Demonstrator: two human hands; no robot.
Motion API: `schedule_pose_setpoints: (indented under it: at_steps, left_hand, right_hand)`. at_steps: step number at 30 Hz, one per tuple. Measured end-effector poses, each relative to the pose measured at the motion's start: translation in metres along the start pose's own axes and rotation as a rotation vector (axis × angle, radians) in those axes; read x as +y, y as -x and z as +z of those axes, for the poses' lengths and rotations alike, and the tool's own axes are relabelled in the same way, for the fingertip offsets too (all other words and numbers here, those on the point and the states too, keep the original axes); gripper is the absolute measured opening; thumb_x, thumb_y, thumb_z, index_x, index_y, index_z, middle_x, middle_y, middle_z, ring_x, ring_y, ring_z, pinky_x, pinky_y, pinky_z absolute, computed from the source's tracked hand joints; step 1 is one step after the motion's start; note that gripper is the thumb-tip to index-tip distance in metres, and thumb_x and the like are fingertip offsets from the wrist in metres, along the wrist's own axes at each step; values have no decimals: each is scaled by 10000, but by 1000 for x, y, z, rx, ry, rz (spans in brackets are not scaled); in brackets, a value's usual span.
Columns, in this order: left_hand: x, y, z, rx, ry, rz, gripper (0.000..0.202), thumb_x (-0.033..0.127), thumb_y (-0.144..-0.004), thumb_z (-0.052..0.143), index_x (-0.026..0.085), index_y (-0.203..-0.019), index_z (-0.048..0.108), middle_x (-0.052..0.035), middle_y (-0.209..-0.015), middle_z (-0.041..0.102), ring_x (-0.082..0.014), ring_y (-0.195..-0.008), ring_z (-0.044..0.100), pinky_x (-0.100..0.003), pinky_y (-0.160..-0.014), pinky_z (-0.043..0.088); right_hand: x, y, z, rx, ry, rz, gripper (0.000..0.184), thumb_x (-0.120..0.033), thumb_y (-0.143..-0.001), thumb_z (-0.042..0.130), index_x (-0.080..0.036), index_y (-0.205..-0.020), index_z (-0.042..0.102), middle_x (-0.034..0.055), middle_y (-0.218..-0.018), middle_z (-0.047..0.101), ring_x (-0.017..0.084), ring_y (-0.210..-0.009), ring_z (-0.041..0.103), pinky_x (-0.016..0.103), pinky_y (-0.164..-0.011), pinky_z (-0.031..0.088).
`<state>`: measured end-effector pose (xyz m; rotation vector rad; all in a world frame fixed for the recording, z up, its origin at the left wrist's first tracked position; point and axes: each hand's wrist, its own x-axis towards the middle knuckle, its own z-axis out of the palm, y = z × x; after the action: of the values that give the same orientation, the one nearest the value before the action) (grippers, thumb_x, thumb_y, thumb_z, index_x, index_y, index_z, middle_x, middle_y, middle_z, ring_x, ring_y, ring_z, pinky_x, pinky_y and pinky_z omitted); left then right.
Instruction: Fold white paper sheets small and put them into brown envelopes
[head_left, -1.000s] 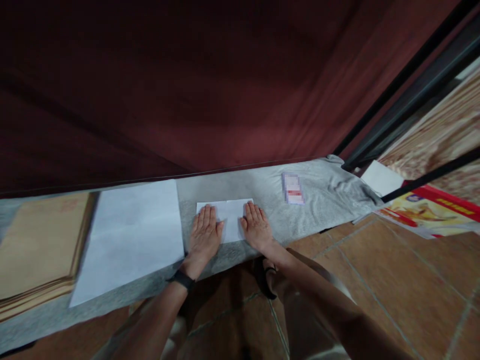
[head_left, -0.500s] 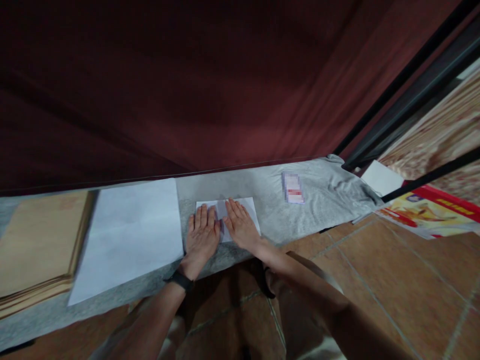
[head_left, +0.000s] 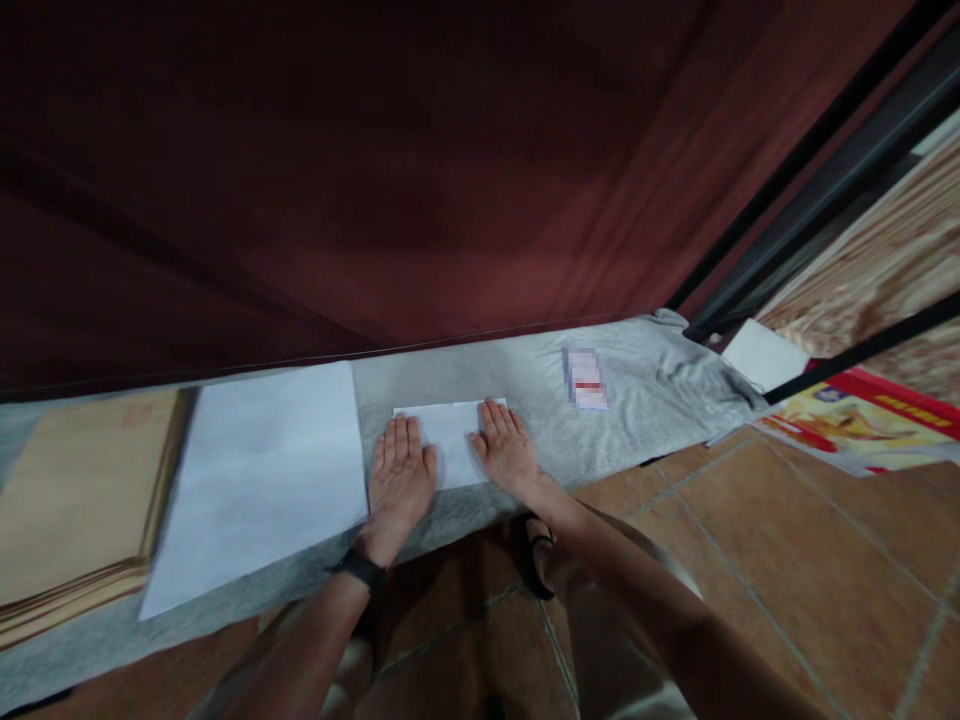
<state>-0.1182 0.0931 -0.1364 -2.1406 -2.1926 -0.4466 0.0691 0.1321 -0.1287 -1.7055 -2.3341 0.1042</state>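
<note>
A small folded white paper (head_left: 452,435) lies on a grey cloth (head_left: 525,380) spread along the floor. My left hand (head_left: 400,480) rests flat on the paper's left end, fingers stretched out. My right hand (head_left: 504,448) lies flat on its right end, fingers spread. A black band sits on my left wrist. Neither hand holds anything.
A stack of white sheets (head_left: 262,470) lies to the left of the folded paper, and a pile of brown envelopes (head_left: 82,490) lies further left. A small printed packet (head_left: 585,378) is on the cloth to the right. Behind hangs a dark red curtain (head_left: 375,180). Coloured posters (head_left: 862,420) lie at right.
My right hand slid left across the folded paper toward my left hand, then moved back out to the paper's right end. My left hand stayed on the left end.
</note>
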Motion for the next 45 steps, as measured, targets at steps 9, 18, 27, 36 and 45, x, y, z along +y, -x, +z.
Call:
schedule_pose_setpoints:
  at_steps: [9,18,27,36,45]
  left_hand:
    - [12,-1,-3,63,91,77,634,321,-1008,257,-19,-1536,346,-220,-1628,326,-312,-1540,257,-502,-1253,238]
    - [42,2,3,-35,104,267,589,341,-1017,302,92,-1541,401,-138,-1613,390,-274,-1529,298,-494,-1263,227]
    - [21,-2,17,-57,51,284,591,184,-964,299,42,-1528,400,-176,-1582,432,-247,-1524,310,-478,-1253,263]
    - [-3,-13,9,26,-34,44,624,288,-983,297,-16,-1521,385,-231,-1589,390,-314,-1523,300,-499,-1235,265]
    - [4,-13,7,93,33,-28,626,344,-987,321,-3,-1497,431,-252,-1573,406,-340,-1501,344,-523,-1212,304]
  right_hand:
    - [20,6,1,35,10,54,611,-408,-1056,397,-57,-1556,372,159,-1616,364,288,-1488,365,449,-1230,244]
    - [16,6,-6,58,-35,37,591,-378,-1050,411,-42,-1536,402,177,-1593,402,301,-1482,376,477,-1237,239]
    - [-26,-2,0,-48,-221,-242,528,-372,-1098,257,-159,-1566,375,72,-1619,392,190,-1511,328,408,-1255,252]
    - [-6,-9,5,20,-36,-60,561,-430,-1052,420,-164,-1546,419,127,-1628,363,275,-1501,347,452,-1235,251]
    - [31,-19,-37,-99,-278,376,436,-273,-944,559,-127,-1353,598,172,-1274,685,279,-1101,680,356,-927,505]
